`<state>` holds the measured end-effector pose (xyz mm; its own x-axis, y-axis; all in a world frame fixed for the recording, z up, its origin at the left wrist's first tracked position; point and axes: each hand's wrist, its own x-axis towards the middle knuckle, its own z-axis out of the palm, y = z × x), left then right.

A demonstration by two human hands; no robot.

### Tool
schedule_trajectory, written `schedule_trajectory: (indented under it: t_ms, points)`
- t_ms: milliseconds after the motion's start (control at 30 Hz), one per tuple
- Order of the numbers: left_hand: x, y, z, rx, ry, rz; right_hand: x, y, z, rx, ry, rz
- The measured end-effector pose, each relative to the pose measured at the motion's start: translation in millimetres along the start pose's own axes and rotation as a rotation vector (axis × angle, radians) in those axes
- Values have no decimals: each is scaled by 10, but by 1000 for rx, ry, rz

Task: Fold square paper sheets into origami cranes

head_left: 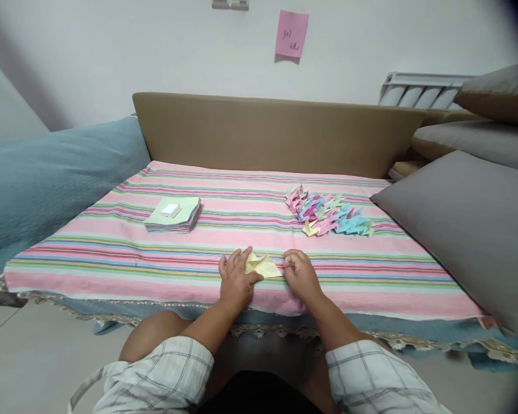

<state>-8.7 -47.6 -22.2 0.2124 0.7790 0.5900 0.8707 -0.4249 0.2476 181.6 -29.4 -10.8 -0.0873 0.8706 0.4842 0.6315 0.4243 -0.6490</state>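
Observation:
A partly folded sheet of yellow origami paper (265, 267) lies on the striped cloth in front of me, with a raised flap on its left. My left hand (237, 279) has its thumb and index finger on the paper's left part, holding it, while the other fingers are spread. At the paper's right tip, my right hand (300, 276) is closed with curled fingers. Whether those fingers pinch the tip is hidden. Beyond it to the right lie several folded paper cranes (328, 215) in pink, purple, yellow, green and blue.
On the left, a stack of coloured paper sheets (172, 225) bears a small white object (171, 210). The striped cloth (224, 190) covers the seat up to a brown backrest (263, 135). Grey cushions (470, 224) border the right side, and a blue-covered armrest (69, 178) the left.

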Motion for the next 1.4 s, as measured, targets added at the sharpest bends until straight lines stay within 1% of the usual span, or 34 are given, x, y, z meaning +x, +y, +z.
schedule_trajectory:
  t_ms: [33, 67, 133, 233, 333, 400, 500, 600, 667, 767, 867, 1133, 1400]
  points:
    - [2, -10, -1, -4, -10, 4, -24, -60, 15, 25, 6, -85]
    - [4, -22, -4, -13, -17, 8, -51, -121, 39, 63, -39, -171]
    - [13, -51, -12, -52, -24, 18, -110, -225, 112, 83, -129, -297]
    - [36, -105, -41, -161, -14, 21, -171, -299, 224, -1, -184, -352]
    - [67, -170, -99, -230, 4, -2, -183, -298, 279, -125, -221, -373]
    - [84, -224, -151, -206, -10, -39, -176, -285, 288, -196, -218, -372]
    - [100, -319, -227, -150, -82, -98, -169, -275, 299, -280, -180, -377]
    - [109, -395, -271, -154, -169, -91, -171, -280, 328, -341, -117, -391]
    - [119, -407, -279, -159, -211, -92, -173, -285, 354, -371, -74, -407]
    - [139, -368, -271, -150, -263, -121, -170, -281, 390, -415, -14, -431]
    - [160, -335, -260, -146, -304, -145, -166, -259, 409, -436, 30, -426]
    - [173, -440, -279, -222, -281, -189, -180, -255, 387, -455, 23, -431]
    - [180, -440, -277, -174, -250, -182, -180, -293, 363, -493, -50, -415]
